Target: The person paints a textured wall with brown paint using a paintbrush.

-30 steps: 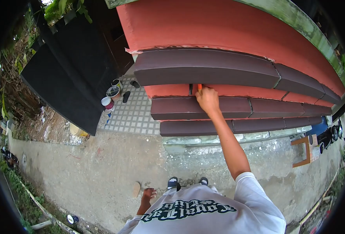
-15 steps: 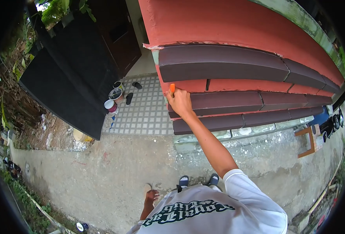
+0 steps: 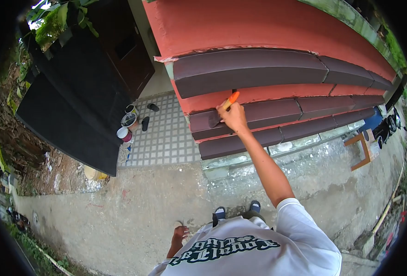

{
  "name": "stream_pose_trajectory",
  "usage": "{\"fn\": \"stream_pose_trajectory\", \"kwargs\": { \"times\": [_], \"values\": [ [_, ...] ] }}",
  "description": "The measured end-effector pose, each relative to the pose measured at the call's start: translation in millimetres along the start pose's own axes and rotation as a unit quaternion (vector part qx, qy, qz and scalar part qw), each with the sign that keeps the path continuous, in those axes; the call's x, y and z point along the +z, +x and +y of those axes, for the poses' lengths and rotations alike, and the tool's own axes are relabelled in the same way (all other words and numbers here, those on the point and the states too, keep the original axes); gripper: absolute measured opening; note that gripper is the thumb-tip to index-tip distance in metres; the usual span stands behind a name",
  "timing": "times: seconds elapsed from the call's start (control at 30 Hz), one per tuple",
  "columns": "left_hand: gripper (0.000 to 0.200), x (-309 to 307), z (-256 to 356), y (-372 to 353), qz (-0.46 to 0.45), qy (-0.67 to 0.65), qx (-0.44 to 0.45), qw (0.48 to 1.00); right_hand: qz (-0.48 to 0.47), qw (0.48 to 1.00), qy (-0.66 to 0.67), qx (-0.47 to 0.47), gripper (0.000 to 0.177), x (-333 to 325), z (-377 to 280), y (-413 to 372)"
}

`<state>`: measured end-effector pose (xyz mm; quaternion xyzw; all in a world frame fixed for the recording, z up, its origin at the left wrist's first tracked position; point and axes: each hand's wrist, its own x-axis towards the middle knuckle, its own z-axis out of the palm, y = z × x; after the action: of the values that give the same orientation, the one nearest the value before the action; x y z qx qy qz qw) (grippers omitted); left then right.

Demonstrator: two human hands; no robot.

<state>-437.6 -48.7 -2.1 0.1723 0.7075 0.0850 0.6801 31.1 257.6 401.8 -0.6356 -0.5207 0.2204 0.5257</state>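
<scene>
My right hand (image 3: pixel 234 117) is closed round a paintbrush (image 3: pixel 228 104) with an orange-tipped, pale handle. The handle leans up and right, and the dark bristles point down-left onto the left part of the middle dark brown ledge (image 3: pixel 268 112). Red wall (image 3: pixel 203 102) runs just above this ledge, below the upper brown ledge (image 3: pixel 254 73). My left hand (image 3: pixel 180 232) hangs low beside my shirt, fingers curled. A small pale thing (image 3: pixel 177 224) shows right at its fingers; I cannot tell what it is.
Paint buckets (image 3: pixel 124 134) stand by the doorway on the checkered tile floor (image 3: pixel 162 138), near dark slippers (image 3: pixel 145 123). A large black panel (image 3: pixel 70 115) leans at the left. A wooden frame-like stool (image 3: pixel 361 152) and a motorbike (image 3: pixel 390 126) are at the right.
My right hand has moved right from the wall's left corner, and the brush now tilts with its bristles visible on the middle ledge. My left hand stays low. The view has shifted slightly.
</scene>
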Motion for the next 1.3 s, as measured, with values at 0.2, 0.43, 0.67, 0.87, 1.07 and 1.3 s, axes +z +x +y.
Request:
{"fn": "stream_pose_trajectory", "kwargs": {
  "times": [0.2,0.43,0.67,0.87,1.07,1.3],
  "values": [
    [0.037,28.0,29.6,-10.2,0.015,0.032,0.056,0.998,0.032,0.999,-0.027,0.017,0.024,-86.4,32.2,6.0],
    [0.036,70.5,41.7,-6.7,0.011,0.031,0.069,0.997,0.077,0.992,-0.094,0.039,0.025,-197.0,78.0,25.5],
    [0.037,118.9,21.5,-13.4,0.010,-0.012,0.051,0.999,0.107,0.980,-0.153,0.064,0.025,-287.5,99.0,39.7],
    [0.039,159.8,6.0,-3.0,0.024,-0.007,0.034,0.999,0.119,0.969,-0.212,0.035,0.025,-333.5,129.7,52.2],
    [0.038,220.5,9.8,-18.1,0.037,-0.041,0.068,0.996,0.093,0.974,-0.199,0.048,0.026,-362.6,127.5,55.8],
    [0.034,259.3,-9.8,-12.5,0.086,-0.125,0.086,0.985,0.119,0.953,-0.266,-0.086,0.026,-346.8,123.5,66.1]
  ]
}}
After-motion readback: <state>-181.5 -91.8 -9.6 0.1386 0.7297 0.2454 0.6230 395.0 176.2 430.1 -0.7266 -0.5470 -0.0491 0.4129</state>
